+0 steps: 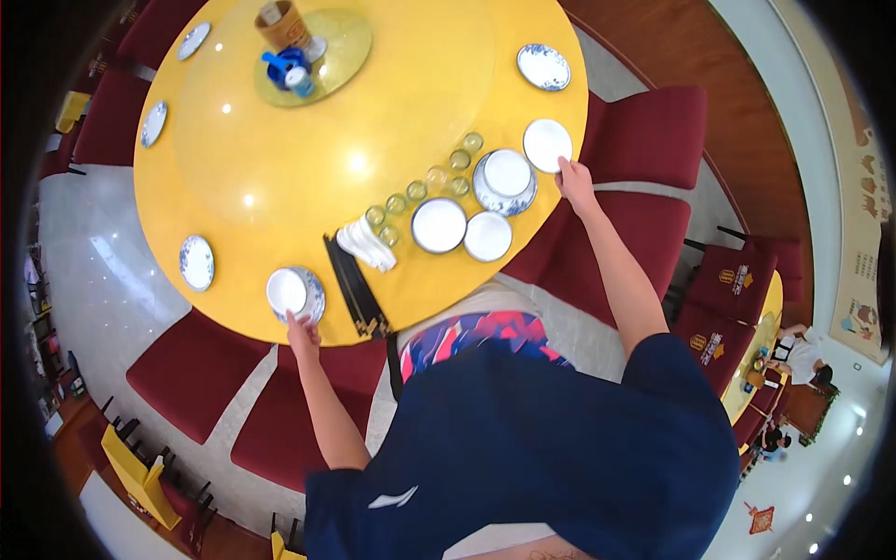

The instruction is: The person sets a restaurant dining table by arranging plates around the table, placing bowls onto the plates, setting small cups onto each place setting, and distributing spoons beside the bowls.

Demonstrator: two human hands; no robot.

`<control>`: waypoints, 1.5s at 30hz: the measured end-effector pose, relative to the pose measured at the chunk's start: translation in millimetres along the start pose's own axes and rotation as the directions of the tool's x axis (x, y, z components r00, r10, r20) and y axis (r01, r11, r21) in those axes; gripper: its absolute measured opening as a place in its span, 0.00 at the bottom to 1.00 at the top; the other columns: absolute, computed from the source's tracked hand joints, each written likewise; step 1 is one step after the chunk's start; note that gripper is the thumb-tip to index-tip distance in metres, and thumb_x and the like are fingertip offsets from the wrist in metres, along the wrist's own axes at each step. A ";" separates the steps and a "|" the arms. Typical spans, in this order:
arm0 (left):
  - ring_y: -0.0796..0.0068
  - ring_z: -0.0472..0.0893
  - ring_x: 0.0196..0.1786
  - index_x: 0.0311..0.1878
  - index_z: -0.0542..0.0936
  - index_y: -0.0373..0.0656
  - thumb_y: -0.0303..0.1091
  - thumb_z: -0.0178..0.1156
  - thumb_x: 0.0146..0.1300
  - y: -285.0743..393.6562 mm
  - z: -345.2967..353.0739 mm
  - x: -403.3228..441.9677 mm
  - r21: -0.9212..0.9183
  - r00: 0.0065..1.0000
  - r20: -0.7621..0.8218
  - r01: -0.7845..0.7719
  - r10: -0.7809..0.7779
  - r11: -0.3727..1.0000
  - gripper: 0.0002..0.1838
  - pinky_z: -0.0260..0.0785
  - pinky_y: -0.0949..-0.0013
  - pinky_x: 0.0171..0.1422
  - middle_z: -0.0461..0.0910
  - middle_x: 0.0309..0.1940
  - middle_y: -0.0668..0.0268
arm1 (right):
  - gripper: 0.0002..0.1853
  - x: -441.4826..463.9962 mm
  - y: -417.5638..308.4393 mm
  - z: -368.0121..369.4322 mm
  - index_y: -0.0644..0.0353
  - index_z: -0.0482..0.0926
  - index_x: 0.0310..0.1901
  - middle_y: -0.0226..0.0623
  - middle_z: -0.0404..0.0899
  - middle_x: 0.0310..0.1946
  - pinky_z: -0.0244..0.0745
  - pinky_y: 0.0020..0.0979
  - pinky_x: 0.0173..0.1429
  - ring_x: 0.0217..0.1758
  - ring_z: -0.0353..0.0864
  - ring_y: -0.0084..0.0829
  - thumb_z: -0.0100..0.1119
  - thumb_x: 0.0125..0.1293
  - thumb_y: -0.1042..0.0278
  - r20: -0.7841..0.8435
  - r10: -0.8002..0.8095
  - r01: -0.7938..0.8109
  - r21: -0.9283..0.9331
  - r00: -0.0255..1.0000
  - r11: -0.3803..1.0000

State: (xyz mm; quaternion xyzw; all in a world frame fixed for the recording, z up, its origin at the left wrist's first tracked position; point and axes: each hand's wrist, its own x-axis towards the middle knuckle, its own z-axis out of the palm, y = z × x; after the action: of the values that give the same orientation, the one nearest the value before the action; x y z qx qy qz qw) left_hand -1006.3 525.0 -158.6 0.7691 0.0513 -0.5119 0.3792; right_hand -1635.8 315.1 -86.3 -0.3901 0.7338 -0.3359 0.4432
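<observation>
My left hand [301, 329] is closed at the near edge of a small white bowl [286, 290], which sits over a blue-patterned plate [315, 301] by the table's front edge. Over at the right edge, my right hand [573, 179] pinches the rim of a small white plate [547, 146]. Close to that hand, a stack of white dishes [507, 173] rests on a blue-patterned plate [492, 203]. Beside it are a white plate with a dark rim [439, 225] and another white dish [487, 236].
Several glass cups [415, 190] form rows on the yellow round table [373, 140]. White spoons [367, 245] and black chopsticks [353, 285] lie near the front. Patterned plates [543, 67] line the rim. A glass turntable [350, 56] carries containers. Red chairs [644, 138] surround the table.
</observation>
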 end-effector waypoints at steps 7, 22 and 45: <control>0.79 0.67 0.14 0.27 0.72 0.45 0.48 0.49 0.71 -51.2 103.9 -128.2 0.221 0.985 -0.139 0.129 -0.100 0.967 0.19 0.53 0.77 0.14 0.72 0.15 0.68 | 0.23 235.4 12.7 2.3 0.63 0.77 0.21 0.35 0.74 0.14 0.67 0.32 0.23 0.16 0.73 0.29 0.50 0.65 0.52 -0.213 -0.083 0.043 -0.190 0.974 0.981; 0.77 0.76 0.18 0.37 0.81 0.35 0.56 0.51 0.69 -125.0 343.8 -153.3 0.724 0.800 0.483 -0.137 -0.355 0.676 0.28 0.66 0.72 0.21 0.80 0.20 0.60 | 0.33 307.1 2.4 -8.9 0.60 0.81 0.33 0.30 0.71 0.17 0.57 0.26 0.15 0.12 0.63 0.21 0.43 0.69 0.33 -0.021 0.306 -0.300 0.145 0.952 0.943; 0.80 0.74 0.17 0.25 0.78 0.36 0.42 0.50 0.71 98.3 10.8 -34.1 0.144 0.834 0.258 -0.532 0.488 0.834 0.22 0.65 0.75 0.21 0.78 0.16 0.64 | 0.18 -153.7 3.6 -15.6 0.56 0.76 0.44 0.21 0.70 0.18 0.47 0.17 0.17 0.14 0.61 0.13 0.43 0.75 0.50 -0.151 0.147 -0.117 0.189 0.978 0.975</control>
State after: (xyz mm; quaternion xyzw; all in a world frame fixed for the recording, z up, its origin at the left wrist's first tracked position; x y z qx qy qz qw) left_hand -984.5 459.1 -80.2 0.7314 -0.2514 -0.4726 0.4224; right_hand -1604.6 452.9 -23.6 -0.2699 0.7589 -0.4012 0.4361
